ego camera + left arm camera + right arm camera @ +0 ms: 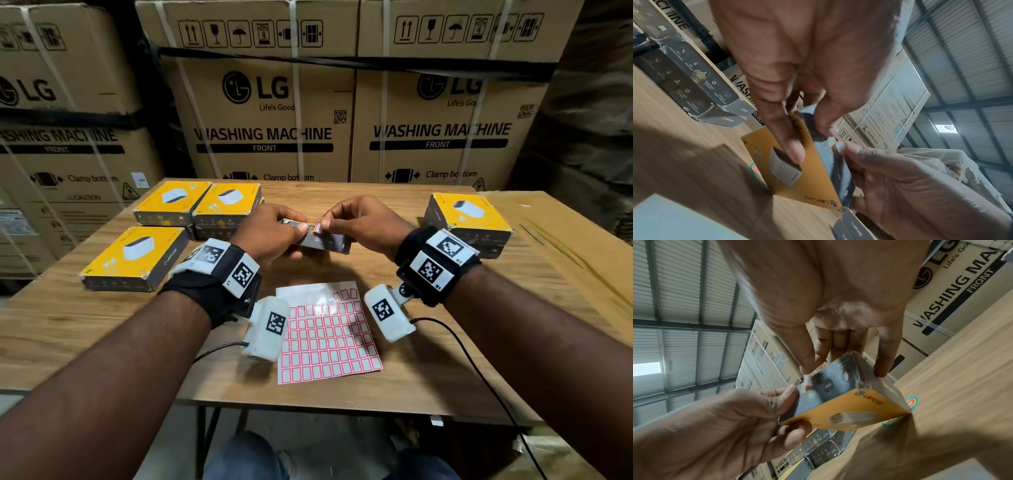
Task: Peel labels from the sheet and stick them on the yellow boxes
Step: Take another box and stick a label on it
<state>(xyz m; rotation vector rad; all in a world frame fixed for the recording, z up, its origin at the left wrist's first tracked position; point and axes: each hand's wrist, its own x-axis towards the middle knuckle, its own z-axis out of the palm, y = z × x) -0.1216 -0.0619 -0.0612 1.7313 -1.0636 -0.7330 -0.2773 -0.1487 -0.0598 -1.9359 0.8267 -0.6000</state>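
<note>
I count six yellow boxes: one held box (323, 241) between my two hands, four in the group on my left (135, 257), though a stacked one is partly hidden, and one on my right (469, 214). One label sheet (329, 337) lies on the tabletop (445, 359).

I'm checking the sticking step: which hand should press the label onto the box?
Right. The right hand already pinches the label against the grey side of the box, while the left hand grips and steadies it.
</note>
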